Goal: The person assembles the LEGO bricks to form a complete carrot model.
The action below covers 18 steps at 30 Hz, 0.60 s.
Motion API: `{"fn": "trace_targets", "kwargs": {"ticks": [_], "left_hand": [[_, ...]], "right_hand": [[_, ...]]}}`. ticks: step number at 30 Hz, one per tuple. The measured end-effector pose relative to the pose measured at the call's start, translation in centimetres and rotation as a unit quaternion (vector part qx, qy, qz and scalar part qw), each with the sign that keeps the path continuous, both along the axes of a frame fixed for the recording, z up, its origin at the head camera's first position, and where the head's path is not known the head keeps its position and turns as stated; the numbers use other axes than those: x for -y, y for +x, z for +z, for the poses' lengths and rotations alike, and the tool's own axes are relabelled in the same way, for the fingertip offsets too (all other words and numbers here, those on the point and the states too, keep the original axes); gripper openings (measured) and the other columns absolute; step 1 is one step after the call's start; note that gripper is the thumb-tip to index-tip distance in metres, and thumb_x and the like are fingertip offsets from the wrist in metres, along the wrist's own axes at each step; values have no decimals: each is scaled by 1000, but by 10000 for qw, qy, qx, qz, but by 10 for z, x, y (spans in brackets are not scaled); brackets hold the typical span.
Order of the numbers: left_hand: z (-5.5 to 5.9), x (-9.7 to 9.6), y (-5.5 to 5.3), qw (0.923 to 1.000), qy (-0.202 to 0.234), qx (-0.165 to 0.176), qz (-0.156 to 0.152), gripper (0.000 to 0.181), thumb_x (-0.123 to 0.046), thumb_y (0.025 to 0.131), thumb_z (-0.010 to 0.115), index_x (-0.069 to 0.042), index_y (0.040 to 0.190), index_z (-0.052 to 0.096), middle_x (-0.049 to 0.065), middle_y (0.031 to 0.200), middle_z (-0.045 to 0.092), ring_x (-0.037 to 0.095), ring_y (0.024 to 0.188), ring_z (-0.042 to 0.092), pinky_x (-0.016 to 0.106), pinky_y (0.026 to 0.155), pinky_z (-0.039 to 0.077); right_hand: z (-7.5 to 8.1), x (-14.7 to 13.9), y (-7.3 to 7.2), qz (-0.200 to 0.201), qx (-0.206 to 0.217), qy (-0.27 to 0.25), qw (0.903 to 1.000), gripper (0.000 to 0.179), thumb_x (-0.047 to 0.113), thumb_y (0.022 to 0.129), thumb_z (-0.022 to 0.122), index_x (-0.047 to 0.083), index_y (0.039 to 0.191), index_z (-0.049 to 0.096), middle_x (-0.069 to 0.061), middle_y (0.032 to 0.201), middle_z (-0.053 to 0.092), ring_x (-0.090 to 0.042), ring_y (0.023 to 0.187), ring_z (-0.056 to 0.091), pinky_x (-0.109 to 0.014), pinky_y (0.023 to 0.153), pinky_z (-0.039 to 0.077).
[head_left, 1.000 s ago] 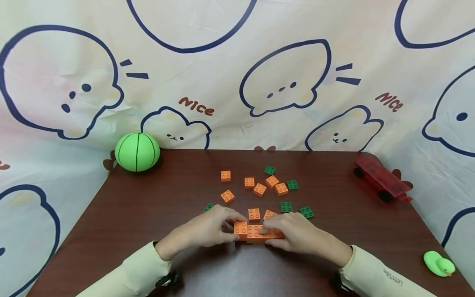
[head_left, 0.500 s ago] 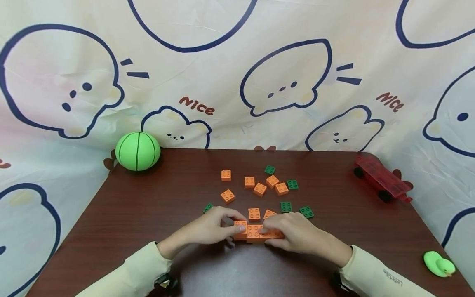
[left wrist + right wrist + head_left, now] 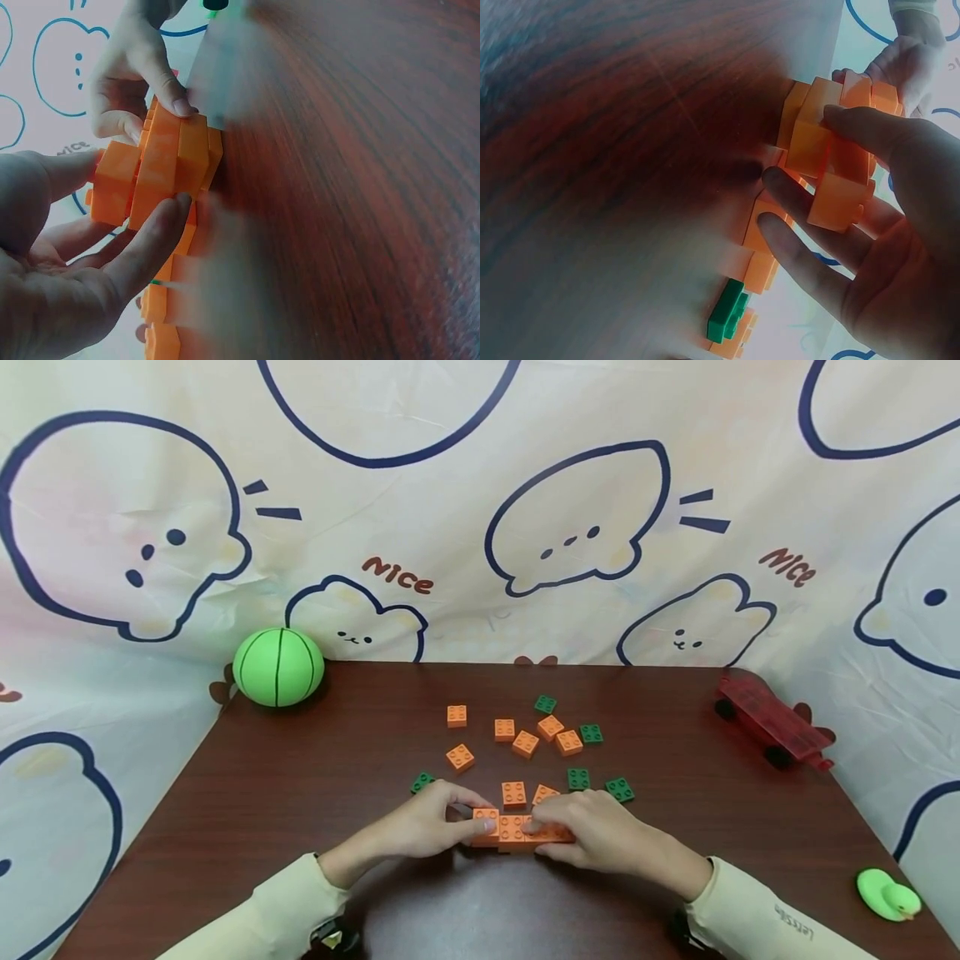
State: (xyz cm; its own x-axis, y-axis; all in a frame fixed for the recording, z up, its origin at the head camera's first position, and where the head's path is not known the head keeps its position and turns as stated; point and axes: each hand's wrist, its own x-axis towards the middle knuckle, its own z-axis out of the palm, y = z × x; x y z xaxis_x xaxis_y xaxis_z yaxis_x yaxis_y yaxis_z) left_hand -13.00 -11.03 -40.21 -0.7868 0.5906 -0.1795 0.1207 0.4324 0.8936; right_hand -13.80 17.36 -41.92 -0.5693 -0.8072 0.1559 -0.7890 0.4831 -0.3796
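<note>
At the far left corner of the table [image 3: 300,760], a green ball [image 3: 278,667] is set against the patterned cloth [image 3: 465,518]. A green brick [image 3: 422,782] is partly covered by the left hand [image 3: 427,822], by whose thumb and fingers the left end of the orange block [image 3: 512,832] is pinched. The block is held around mid-table, well short of the far edge; towards that edge, the way is cluttered by loose orange bricks [image 3: 526,743], one being partly hidden by the right hand [image 3: 592,831]. The block's right end is gripped between that hand's thumb and fingers. Four more green bricks [image 3: 578,778] are scattered beyond. The far right corner is occupied by a red car [image 3: 776,718], the right edge, nearer, by a green duck [image 3: 887,894].
</note>
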Motion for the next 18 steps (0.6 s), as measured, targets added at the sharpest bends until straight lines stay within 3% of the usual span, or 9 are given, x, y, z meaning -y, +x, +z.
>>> {"fn": "trace_targets", "kwargs": {"ticks": [7,13,18], "left_hand": [[-3,0,2,9999,32,-132,33,30,-29,101,68,-9,123,73,8,107,75,21,81,73,26,66,55],[-9,1,4,9971,639,394,140,34,-26,104,62,-5,130,68,16,127,66,26,91,75,39,77,63],[-14,-2,4,9933,885,655,352,30,-25,105,61,-4,124,71,16,124,66,20,93,71,41,78,63]], "right_hand": [[0,1,-1,-37,67,36,10000,14,28,91,80,30,100,70,16,102,75,6,80,60,-13,60,44],[1,1,-1,-43,65,59,10000,13,28,91,80,30,100,70,16,103,75,5,82,62,-14,61,45],[0,1,0,-21,74,39,10000,14,28,92,80,30,101,71,16,103,75,6,83,62,-14,63,46]]}}
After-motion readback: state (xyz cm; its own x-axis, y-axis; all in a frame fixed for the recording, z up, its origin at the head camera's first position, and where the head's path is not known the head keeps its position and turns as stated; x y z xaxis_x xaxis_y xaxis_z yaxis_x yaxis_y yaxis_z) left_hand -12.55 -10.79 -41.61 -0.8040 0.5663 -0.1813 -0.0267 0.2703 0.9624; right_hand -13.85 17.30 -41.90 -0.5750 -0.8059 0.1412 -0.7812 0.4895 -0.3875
